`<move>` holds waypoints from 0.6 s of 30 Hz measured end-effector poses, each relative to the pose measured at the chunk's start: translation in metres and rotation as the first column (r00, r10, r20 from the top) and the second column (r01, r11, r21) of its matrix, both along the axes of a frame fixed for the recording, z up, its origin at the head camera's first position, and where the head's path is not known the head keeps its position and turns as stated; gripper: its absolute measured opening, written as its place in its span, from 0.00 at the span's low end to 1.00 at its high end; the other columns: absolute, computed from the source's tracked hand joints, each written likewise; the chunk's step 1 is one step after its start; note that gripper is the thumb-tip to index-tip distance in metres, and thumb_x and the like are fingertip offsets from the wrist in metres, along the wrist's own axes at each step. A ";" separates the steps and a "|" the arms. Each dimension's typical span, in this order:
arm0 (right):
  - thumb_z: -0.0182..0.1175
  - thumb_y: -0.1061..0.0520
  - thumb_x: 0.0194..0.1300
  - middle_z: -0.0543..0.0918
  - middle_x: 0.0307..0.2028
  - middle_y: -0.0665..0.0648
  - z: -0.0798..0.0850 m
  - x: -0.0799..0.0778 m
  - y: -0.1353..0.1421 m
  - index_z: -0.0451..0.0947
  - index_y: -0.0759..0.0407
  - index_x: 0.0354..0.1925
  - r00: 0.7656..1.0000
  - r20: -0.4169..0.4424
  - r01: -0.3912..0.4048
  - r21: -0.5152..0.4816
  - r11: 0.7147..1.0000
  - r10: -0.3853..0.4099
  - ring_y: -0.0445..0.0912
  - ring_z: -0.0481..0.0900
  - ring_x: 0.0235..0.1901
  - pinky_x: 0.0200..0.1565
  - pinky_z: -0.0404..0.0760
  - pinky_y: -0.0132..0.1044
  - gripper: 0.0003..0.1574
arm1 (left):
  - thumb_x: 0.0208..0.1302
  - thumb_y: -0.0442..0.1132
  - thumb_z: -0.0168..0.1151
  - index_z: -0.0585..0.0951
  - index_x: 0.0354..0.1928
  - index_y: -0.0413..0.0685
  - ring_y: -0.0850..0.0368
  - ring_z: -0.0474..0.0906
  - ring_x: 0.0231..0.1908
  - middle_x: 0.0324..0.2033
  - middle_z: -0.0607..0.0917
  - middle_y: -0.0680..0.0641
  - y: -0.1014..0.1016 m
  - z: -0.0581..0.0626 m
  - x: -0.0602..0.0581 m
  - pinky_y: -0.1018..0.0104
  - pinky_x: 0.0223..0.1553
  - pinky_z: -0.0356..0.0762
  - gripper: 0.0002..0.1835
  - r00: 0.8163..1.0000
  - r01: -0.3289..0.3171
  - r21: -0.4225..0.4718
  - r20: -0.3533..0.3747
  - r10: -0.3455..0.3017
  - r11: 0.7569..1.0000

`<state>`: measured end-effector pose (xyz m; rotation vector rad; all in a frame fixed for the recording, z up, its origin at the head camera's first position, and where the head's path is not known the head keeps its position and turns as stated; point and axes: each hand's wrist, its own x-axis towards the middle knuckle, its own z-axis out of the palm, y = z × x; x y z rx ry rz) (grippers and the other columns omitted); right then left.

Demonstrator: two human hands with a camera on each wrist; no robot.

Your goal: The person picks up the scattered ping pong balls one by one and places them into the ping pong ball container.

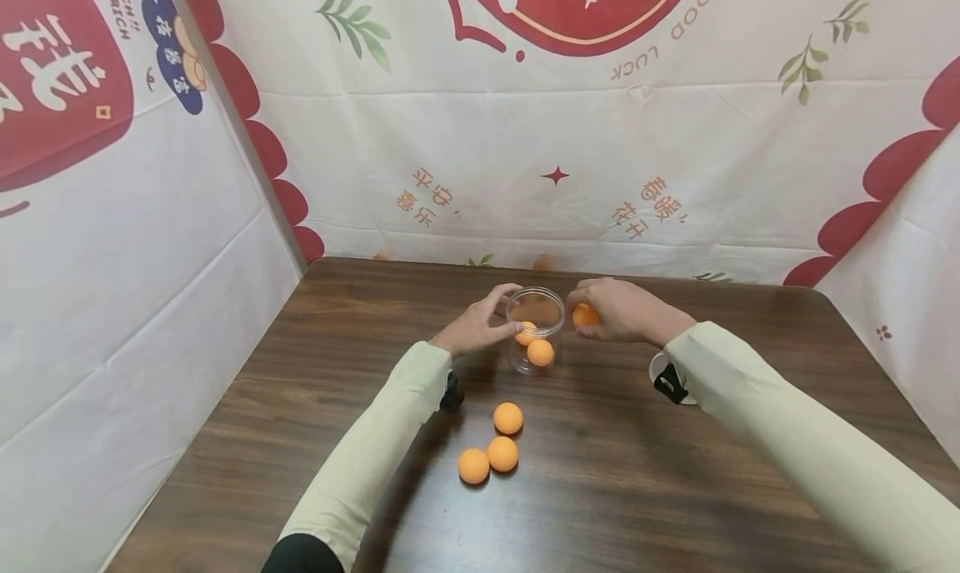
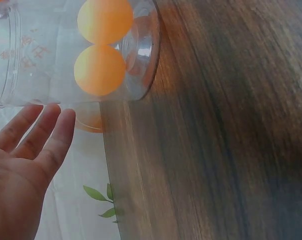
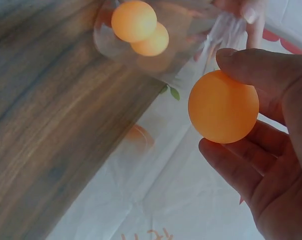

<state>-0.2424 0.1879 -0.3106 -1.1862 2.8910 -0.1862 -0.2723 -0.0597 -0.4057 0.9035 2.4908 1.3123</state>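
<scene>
A clear plastic jar (image 1: pixel 534 327) stands upright on the table, with two orange ping-pong balls (image 2: pixel 100 70) visible inside it. My left hand (image 1: pixel 480 323) is at the jar's left side, its thumb before the rim and its fingers behind. In the left wrist view those fingers are loosely extended, their tips at the jar's wall. Close to the right of the rim, my right hand (image 1: pixel 618 309) pinches another orange ping-pong ball (image 3: pixel 223 106) between thumb and fingers. Nearer the front lie three loose ping-pong balls (image 1: pixel 502 454), two of them touching.
The brown wood-grain table (image 1: pixel 637 490) has its back edge just behind the jar. White printed cloth (image 1: pixel 480 140) hangs behind and at both sides. A round white item (image 1: pixel 660 365) with a black part shows beside the right wrist.
</scene>
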 end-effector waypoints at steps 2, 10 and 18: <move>0.69 0.61 0.52 0.82 0.35 0.54 0.002 -0.003 -0.001 0.82 0.58 0.37 1.000 0.002 0.009 -0.003 1.000 -0.009 0.45 0.76 0.31 0.36 0.78 0.41 0.12 | 0.68 0.48 0.56 0.56 0.70 0.58 0.50 0.73 0.56 0.61 0.72 0.45 0.000 0.001 0.000 0.53 0.58 0.73 0.32 1.000 -0.006 -0.002 -0.006 0.006 1.000; 0.68 0.61 0.54 0.84 0.37 0.57 0.008 -0.014 -0.010 0.82 0.61 0.39 1.000 0.009 -0.001 -0.033 0.999 0.002 0.46 0.76 0.32 0.35 0.77 0.40 0.12 | 0.67 0.48 0.57 0.57 0.69 0.58 0.49 0.72 0.58 0.61 0.72 0.45 0.000 -0.001 -0.001 0.50 0.57 0.73 0.31 1.000 -0.005 0.013 -0.015 0.005 1.000; 0.70 0.59 0.52 0.83 0.38 0.59 0.006 -0.018 -0.022 0.82 0.63 0.40 1.000 -0.021 -0.018 -0.043 0.999 0.017 0.47 0.75 0.30 0.33 0.76 0.39 0.16 | 0.67 0.49 0.57 0.56 0.70 0.58 0.50 0.73 0.57 0.61 0.72 0.42 0.000 0.000 0.000 0.46 0.58 0.71 0.33 1.000 -0.005 0.016 0.011 0.004 1.000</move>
